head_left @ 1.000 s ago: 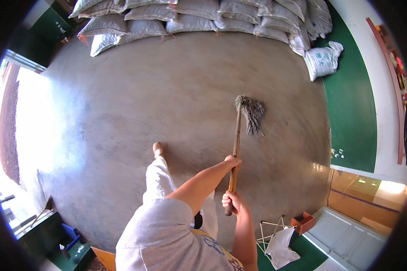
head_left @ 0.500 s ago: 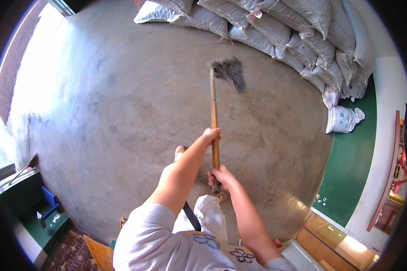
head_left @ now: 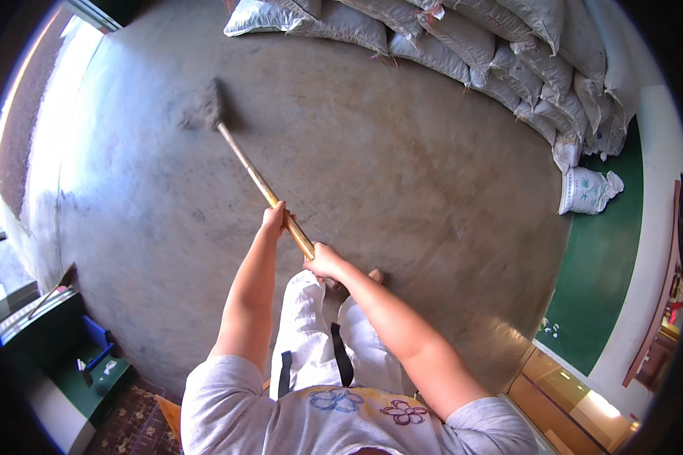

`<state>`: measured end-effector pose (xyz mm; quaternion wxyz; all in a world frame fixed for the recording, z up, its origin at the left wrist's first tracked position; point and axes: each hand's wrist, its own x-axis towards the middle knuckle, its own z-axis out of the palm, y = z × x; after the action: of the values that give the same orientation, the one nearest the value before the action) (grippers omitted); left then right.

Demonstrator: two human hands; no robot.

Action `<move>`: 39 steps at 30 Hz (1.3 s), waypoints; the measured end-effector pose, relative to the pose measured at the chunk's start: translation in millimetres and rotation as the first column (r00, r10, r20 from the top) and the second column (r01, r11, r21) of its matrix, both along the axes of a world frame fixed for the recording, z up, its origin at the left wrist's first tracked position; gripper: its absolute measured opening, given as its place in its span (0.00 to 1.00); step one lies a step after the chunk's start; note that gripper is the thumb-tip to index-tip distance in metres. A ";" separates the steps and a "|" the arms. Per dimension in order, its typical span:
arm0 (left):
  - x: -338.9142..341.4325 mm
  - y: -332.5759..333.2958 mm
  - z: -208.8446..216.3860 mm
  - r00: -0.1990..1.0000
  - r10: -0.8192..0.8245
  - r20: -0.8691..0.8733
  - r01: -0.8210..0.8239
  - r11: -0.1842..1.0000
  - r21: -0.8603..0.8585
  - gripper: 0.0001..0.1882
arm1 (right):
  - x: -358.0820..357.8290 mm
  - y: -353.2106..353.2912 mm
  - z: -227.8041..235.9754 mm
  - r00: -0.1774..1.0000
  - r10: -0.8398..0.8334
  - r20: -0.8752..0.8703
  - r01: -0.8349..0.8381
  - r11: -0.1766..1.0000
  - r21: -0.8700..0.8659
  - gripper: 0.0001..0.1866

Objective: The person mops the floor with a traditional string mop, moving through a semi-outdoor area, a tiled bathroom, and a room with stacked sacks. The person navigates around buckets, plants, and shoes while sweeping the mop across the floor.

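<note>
I hold a mop with a long wooden handle [head_left: 254, 174] in both hands. My left hand [head_left: 274, 220] grips the handle higher up, and my right hand [head_left: 323, 262] grips it near its end, close to my body. The grey mop head [head_left: 205, 110] rests on the grey concrete floor [head_left: 402, 167] at the upper left, blurred by motion. My white trousers [head_left: 311, 334] and one foot [head_left: 374, 275] show below my hands.
Stacked grey-white sacks [head_left: 463, 38] line the far edge of the floor, with one upright white sack [head_left: 584, 189] on a green strip at the right. A dark green step and blue objects [head_left: 91, 356] lie at the lower left. Bright light falls along the left edge.
The mop head has swept from the right of me across to the upper left. The view has turned, so the sacks now sit at the upper right.
</note>
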<state>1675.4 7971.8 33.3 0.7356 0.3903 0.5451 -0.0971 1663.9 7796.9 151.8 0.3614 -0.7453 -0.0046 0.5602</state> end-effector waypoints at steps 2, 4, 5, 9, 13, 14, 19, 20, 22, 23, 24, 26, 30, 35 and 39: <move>-13.9 -15.2 0.5 0.997 -0.050 -0.067 0.049 0.999 -0.007 0.15 | 1.4 -22.6 -0.5 0.998 0.059 -0.034 -0.057 0.998 0.034 0.10; -36.4 -33.4 -4.1 0.984 -0.145 -0.105 0.147 0.989 0.014 0.18 | 6.4 -44.3 19.4 0.987 0.140 -0.082 -0.141 0.990 -0.013 0.07; -54.5 -42.3 -18.6 0.975 -0.162 -0.153 0.168 0.985 0.026 0.19 | 14.8 -51.6 45.7 0.966 0.217 -0.142 -0.222 0.975 -0.014 0.10; -75.1 -125.1 20.0 0.990 -0.054 -0.132 0.041 0.994 -0.098 0.19 | 3.0 -129.2 47.0 0.966 0.232 -0.116 -0.238 0.970 -0.042 0.13; -65.3 -200.5 26.1 0.982 -0.123 -0.142 0.110 0.990 -0.092 0.19 | 11.0 -215.7 37.7 0.976 0.164 -0.143 -0.164 0.986 0.012 0.15; -57.8 -217.4 23.6 0.978 -0.181 -0.106 0.169 0.980 -0.109 0.18 | 20.2 -236.0 38.7 0.978 0.144 -0.149 -0.146 0.989 -0.001 0.15; -8.6 -316.6 20.2 0.956 -0.278 -0.095 0.271 0.959 -0.076 0.19 | 33.1 -341.7 38.2 0.998 -0.010 -0.061 0.010 1.000 0.007 0.15; -3.0 -337.1 20.9 0.949 -0.313 -0.044 0.308 0.947 -0.089 0.19 | 27.3 -365.1 35.2 0.994 -0.070 -0.083 0.073 0.997 0.031 0.17; 9.2 -391.3 20.3 0.927 -0.369 -0.072 0.365 0.929 -0.064 0.19 | 16.6 -414.4 43.2 0.969 -0.225 -0.104 0.224 0.974 -0.014 0.21; 7.9 -416.1 8.5 0.910 -0.409 -0.069 0.407 0.912 -0.044 0.18 | 12.0 -436.8 50.9 0.956 -0.258 -0.138 0.254 0.966 -0.044 0.20; 7.8 -439.9 -4.1 0.890 -0.452 -0.061 0.451 0.892 -0.029 0.18 | 7.9 -458.0 59.6 0.941 -0.295 -0.165 0.285 0.955 -0.081 0.20; 26.3 -495.2 36.4 0.808 -0.587 -0.052 0.583 0.809 -0.079 0.17 | -7.2 -502.3 70.4 0.885 -0.443 -0.143 0.429 0.895 -0.122 0.16; 31.4 -572.8 37.3 0.686 -0.726 -0.053 0.726 0.687 -0.012 0.20 | -40.7 -550.2 88.8 0.710 -0.671 -0.215 0.671 0.737 -0.080 0.12; 48.1 -610.9 41.3 0.320 -0.945 -0.071 0.946 0.323 -0.038 0.26 | -88.1 -537.8 75.1 0.267 -0.879 -0.395 0.951 0.308 -0.042 0.13; 41.2 -603.7 36.4 0.197 -0.972 -0.125 0.978 0.185 0.101 0.23 | -112.0 -493.2 54.0 0.038 -0.822 -0.568 0.997 0.068 -0.031 0.11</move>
<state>1716.5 7368.1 69.7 0.4648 0.7024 0.1918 -0.5039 1552.0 7303.7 205.8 0.7622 -0.3234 0.4597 0.3210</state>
